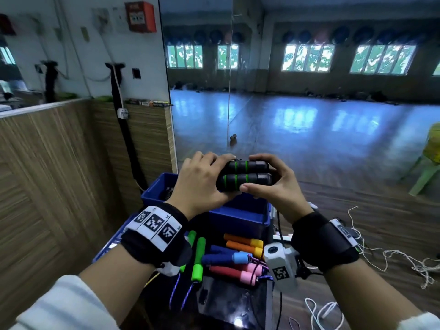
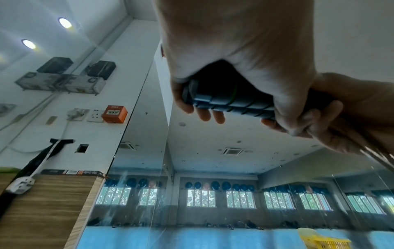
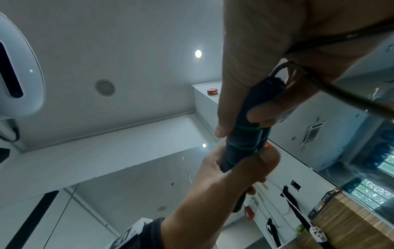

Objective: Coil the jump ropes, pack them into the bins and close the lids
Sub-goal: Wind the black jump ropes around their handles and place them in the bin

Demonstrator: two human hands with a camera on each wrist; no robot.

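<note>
Two black jump rope handles with green rings (image 1: 245,175) lie side by side, held level above an open blue bin (image 1: 238,219). My left hand (image 1: 204,184) grips their left end, fingers curled over the top. My right hand (image 1: 276,184) grips the right end, thumb under and fingers over. In the left wrist view the handles (image 2: 226,101) sit in my left hand (image 2: 234,67). In the right wrist view my right hand (image 3: 255,75) wraps the handles (image 3: 243,143), and the black rope (image 3: 341,91) runs out past the palm. The rest of the rope is hidden.
On the dark table (image 1: 233,303) below lie more ropes with green (image 1: 198,258), orange (image 1: 245,245), blue (image 1: 223,257) and red-pink handles (image 1: 233,273). Wood panelling (image 1: 47,175) stands left, a mirror ahead. White cord (image 1: 392,256) sprawls on the floor at right.
</note>
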